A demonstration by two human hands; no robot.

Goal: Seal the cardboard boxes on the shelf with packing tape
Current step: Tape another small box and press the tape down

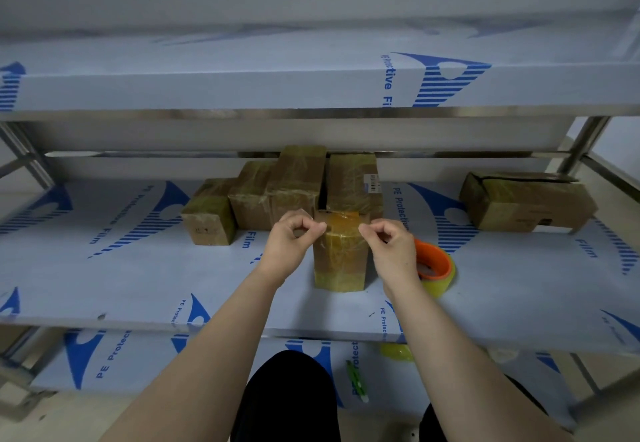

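Observation:
A small upright cardboard box (341, 258), wrapped in yellowish tape, stands on the middle shelf (138, 268) in front of me. A strip of clear tape (343, 225) stretches over its top. My left hand (291, 244) pinches the strip's left end and my right hand (391, 247) pinches its right end, both at the box's upper edge. A roll of packing tape (438, 268) with an orange core lies on the shelf just behind my right hand.
Several taped boxes (294, 192) cluster behind the small one. A box with a loose flap (526, 201) lies at the far right. An upper shelf (311, 85) overhangs. On the lower shelf lie a green-and-white cutter (358, 381) and another yellowish tape roll (398, 351).

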